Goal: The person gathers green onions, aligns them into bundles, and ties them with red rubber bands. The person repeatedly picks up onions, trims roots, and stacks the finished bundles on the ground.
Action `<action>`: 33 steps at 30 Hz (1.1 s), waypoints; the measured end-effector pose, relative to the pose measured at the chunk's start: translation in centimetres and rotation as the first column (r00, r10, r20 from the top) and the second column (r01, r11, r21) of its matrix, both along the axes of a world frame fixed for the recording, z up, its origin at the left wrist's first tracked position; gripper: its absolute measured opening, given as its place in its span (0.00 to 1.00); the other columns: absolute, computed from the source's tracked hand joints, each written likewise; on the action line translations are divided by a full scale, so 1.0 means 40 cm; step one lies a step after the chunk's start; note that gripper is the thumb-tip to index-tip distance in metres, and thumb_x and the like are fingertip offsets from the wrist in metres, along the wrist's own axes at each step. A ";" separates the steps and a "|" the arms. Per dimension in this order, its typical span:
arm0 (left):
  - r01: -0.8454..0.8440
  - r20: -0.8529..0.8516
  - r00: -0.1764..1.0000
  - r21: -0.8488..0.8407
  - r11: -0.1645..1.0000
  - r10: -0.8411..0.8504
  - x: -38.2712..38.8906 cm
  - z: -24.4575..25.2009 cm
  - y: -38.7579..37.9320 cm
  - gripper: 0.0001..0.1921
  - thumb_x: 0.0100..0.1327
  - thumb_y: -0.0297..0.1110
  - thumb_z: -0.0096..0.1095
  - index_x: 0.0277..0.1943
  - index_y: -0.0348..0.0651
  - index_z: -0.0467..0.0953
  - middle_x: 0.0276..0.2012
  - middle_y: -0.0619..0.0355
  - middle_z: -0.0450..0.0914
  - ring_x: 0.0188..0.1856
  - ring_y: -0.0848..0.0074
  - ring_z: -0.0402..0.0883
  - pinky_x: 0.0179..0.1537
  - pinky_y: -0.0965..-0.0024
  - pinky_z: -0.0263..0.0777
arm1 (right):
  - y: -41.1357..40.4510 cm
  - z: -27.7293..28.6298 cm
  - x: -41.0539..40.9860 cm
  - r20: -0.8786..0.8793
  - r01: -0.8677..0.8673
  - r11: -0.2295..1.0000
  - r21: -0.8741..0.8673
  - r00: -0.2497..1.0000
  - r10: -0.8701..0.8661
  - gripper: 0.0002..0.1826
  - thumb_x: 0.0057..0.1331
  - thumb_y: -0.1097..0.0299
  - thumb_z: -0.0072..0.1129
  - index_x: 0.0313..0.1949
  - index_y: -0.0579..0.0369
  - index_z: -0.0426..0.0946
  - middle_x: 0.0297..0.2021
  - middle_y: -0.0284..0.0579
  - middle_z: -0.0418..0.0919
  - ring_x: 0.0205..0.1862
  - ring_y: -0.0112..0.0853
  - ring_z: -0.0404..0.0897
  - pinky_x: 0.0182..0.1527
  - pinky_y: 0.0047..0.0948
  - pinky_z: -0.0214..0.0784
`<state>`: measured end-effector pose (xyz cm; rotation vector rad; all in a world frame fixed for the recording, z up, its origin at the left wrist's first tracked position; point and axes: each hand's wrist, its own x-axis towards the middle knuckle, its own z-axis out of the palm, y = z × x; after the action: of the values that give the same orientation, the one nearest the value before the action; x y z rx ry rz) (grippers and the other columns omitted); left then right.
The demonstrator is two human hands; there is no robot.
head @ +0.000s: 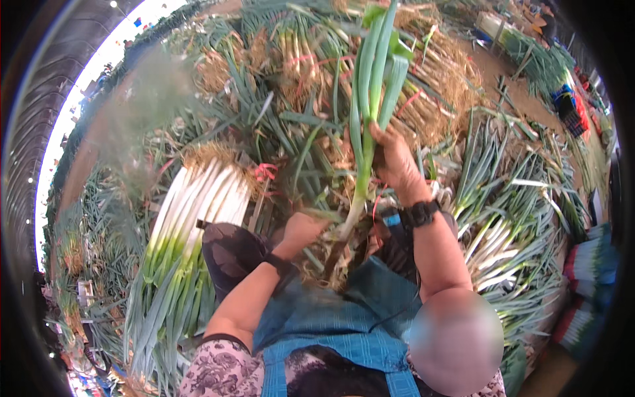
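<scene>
My right hand (397, 159), with a black watch on the wrist, grips the green upper stalk of a large green onion (364, 183). The onion stands nearly upright, its leaves towards the top of the view and its soil-darkened root end low over my lap. My left hand (305, 231) is curled beside the white lower stalk, a blurred green strip at its fingers; whether it holds that strip I cannot tell. Left of my knee lies a thick row of cleaned green onions (198, 198) with white stalks and brown roots. A blue apron (337, 317) covers my lap.
Root-on green onion bundles (431, 84) tied with red string lie ahead. Loose green onions (496, 248) are heaped at the right. Leaves and trimmings (278, 124) cover the ground before me. A dark crate (570, 111) stands at the far right. A blurred disc hides part of the lower right.
</scene>
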<state>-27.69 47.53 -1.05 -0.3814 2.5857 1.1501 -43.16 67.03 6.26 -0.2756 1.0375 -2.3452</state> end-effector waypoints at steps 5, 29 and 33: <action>0.052 -0.392 0.888 0.604 0.796 0.240 -0.159 0.097 0.039 0.17 0.60 0.35 0.71 0.47 0.33 0.79 0.35 0.54 0.84 0.38 0.76 0.81 0.42 0.71 0.74 | -0.051 -0.002 0.042 0.080 0.026 0.999 0.042 0.996 -0.029 0.19 0.74 0.64 0.51 0.57 0.67 0.68 0.47 0.51 0.79 0.47 0.38 0.80 0.50 0.38 0.76; -0.077 -0.440 0.897 -0.047 0.996 0.048 -0.050 0.009 0.007 0.13 0.62 0.32 0.69 0.47 0.37 0.81 0.33 0.56 0.82 0.32 0.78 0.77 0.37 0.73 0.73 | 0.020 -0.046 -0.026 0.087 0.161 0.985 0.056 0.982 -0.165 0.19 0.73 0.60 0.52 0.52 0.65 0.69 0.43 0.51 0.79 0.50 0.45 0.81 0.52 0.44 0.76; 0.123 -0.811 0.581 0.174 0.977 0.071 -0.146 0.097 0.129 0.14 0.56 0.26 0.73 0.45 0.35 0.81 0.37 0.51 0.82 0.35 0.69 0.81 0.38 0.71 0.74 | -0.002 -0.036 -0.011 0.079 0.111 0.993 0.034 0.990 -0.113 0.18 0.75 0.61 0.49 0.52 0.66 0.70 0.41 0.51 0.81 0.44 0.39 0.82 0.47 0.38 0.76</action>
<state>-33.52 52.70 2.84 0.3578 3.1105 1.9269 -43.61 66.97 4.82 -0.1129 1.0724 -2.4171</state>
